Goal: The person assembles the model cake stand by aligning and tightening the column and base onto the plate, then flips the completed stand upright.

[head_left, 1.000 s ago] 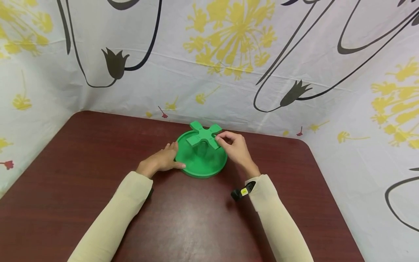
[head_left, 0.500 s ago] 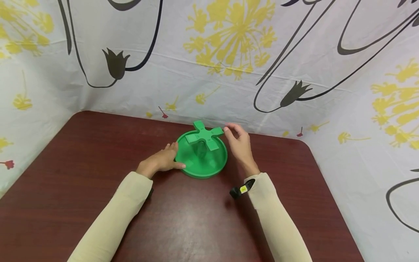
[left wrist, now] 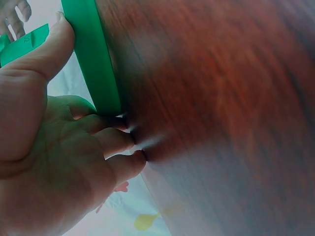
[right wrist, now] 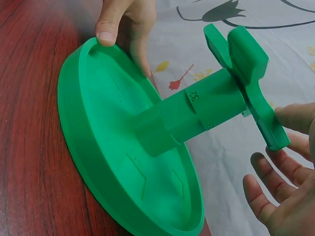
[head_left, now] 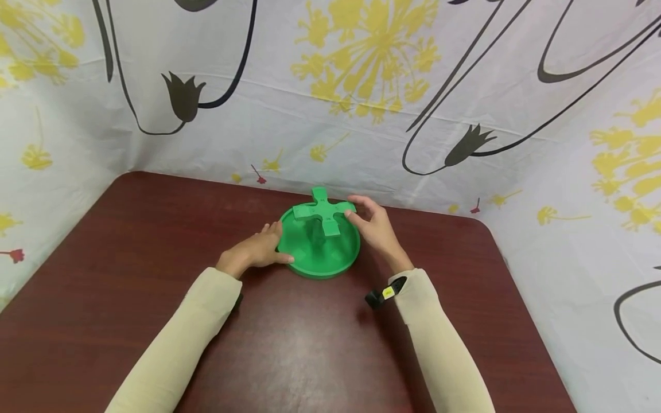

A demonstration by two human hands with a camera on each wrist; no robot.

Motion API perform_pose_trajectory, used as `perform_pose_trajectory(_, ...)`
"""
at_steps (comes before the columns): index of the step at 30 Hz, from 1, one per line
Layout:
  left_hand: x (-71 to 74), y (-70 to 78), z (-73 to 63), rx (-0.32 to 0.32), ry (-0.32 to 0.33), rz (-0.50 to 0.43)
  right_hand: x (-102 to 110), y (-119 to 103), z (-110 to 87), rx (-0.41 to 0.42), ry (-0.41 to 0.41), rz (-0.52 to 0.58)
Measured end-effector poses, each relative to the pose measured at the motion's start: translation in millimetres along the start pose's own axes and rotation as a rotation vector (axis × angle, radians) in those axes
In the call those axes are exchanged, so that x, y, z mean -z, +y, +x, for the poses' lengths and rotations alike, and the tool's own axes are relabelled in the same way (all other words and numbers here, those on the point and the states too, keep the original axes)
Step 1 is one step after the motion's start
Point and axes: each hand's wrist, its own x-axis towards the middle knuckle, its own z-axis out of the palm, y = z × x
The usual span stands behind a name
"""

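A green round base [head_left: 320, 272] lies on the dark red table [head_left: 289, 344], with a stepped post [right wrist: 197, 110] at its middle that carries a cross-shaped top [head_left: 322, 211]. My left hand [head_left: 260, 249] holds the base's left rim, thumb along the front edge [left wrist: 93, 64] and fingers curled at the far side. My right hand [head_left: 361, 211] pinches the tip of the cross's right arm between thumb and forefinger. In the right wrist view the cross [right wrist: 251, 73] stands well above the base [right wrist: 113, 142], and the other fingers [right wrist: 266, 196] hang loose below it.
A flower-printed cloth [head_left: 361, 103] walls the table at the back and on both sides, close behind the base. A small black device [head_left: 384, 295] sits on my right wrist. The table's rounded far right corner [head_left: 482, 229] lies beyond my right hand.
The cross has turned counterclockwise from an X to a plus. My right hand let go, shifted toward the far side, then took hold of the right arm. The left hand stayed.
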Motion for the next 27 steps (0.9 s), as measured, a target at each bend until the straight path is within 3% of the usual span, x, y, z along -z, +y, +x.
perform_pose_trajectory(15, -0.1, 2.4, -3.1, -0.003, 0.011, 0.001, -1, -2, -6.6, -0.004, -0.039, -0.027)
perform_pose_trajectory(27, -1.0, 1.4, -0.8, -0.007, 0.011, 0.001, -4, -12, -13.6, 0.028, -0.056, 0.022)
